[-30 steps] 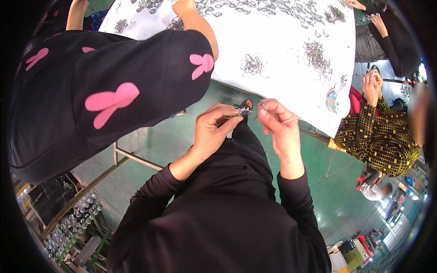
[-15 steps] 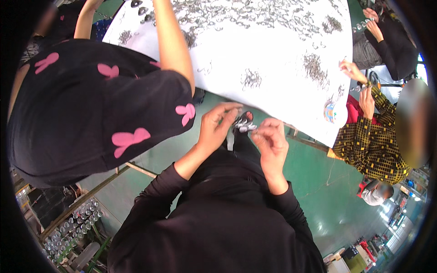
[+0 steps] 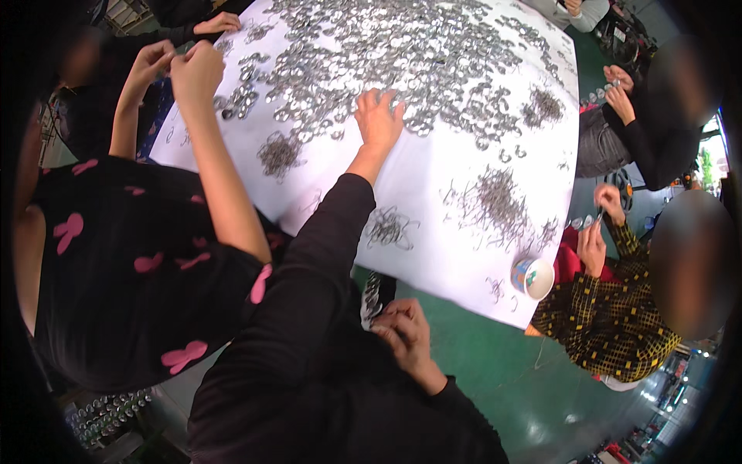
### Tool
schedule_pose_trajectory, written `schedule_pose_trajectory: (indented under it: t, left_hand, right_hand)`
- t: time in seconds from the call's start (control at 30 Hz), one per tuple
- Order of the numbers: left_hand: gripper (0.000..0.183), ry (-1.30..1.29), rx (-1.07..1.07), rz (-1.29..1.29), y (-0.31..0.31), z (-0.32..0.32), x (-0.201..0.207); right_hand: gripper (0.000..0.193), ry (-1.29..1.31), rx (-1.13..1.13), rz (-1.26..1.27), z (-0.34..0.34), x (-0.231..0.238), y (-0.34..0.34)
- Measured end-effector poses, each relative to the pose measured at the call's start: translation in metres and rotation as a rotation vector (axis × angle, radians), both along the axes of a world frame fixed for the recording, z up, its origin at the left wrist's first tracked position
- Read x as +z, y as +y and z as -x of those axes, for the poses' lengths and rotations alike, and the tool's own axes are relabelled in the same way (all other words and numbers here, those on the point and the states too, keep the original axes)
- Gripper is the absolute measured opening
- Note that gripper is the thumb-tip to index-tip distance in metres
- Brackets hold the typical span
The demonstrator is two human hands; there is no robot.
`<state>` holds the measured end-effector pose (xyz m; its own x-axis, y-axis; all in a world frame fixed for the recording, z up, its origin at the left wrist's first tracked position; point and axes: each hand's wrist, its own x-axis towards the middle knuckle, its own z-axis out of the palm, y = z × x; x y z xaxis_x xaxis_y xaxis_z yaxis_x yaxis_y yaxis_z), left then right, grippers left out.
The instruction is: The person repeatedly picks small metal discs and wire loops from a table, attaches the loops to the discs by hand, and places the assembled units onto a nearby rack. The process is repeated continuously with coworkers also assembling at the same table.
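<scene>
My left hand [image 3: 379, 120] reaches far across the white table, palm down. Its spread fingers rest at the near edge of a wide pile of small, shiny, round metal pieces [image 3: 417, 69]; anything under the fingertips is hidden. Low by my lap, off the table's near edge, my right hand [image 3: 406, 334] is closed in a pinch. From it extends a strand of small silvery pieces [image 3: 372, 296], partly in shadow. A small heap of thin wire hooks [image 3: 389, 229] lies on the table between my hands.
The white table [image 3: 417, 182] also bears larger hook heaps [image 3: 495, 203] and a paper cup [image 3: 532, 278] at its right corner. Close on my left, a person in a black top with pink shapes [image 3: 147, 263] works. Another in a yellow-and-black patterned top [image 3: 610, 309] sits at right.
My left hand has left the strand near my right hand and stretched forward onto the pile. My right hand has dropped lower and slightly left. The view has shifted, showing more of the table.
</scene>
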<state>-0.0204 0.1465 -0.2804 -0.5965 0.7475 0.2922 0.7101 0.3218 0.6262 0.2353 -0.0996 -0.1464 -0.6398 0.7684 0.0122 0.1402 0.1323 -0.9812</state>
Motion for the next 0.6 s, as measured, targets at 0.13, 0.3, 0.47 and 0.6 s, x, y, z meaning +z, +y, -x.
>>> schedule_pose_trajectory:
  t: [0.13, 0.3, 0.47, 0.6]
  left_hand:
    - [0.042, 0.230, -0.039, 0.041, 0.068, 0.023, 0.000]
    - [0.058, 0.167, -0.043, 0.429, 0.115, 0.044, 0.011]
    - [0.051, 0.338, -0.199, 0.309, 0.079, 0.041, -0.027]
    - [0.042, 0.346, -0.335, 0.169, 0.024, 0.015, -0.025]
  right_hand:
    - [0.011, 0.043, 0.038, 0.061, -0.009, -0.010, 0.004]
    - [0.016, -0.040, 0.093, 0.146, -0.022, -0.022, 0.008]
    - [0.015, 0.032, 0.094, 0.217, -0.023, -0.029, 0.008]
    - [0.015, 0.026, 0.096, 0.160, -0.017, -0.026, 0.011]
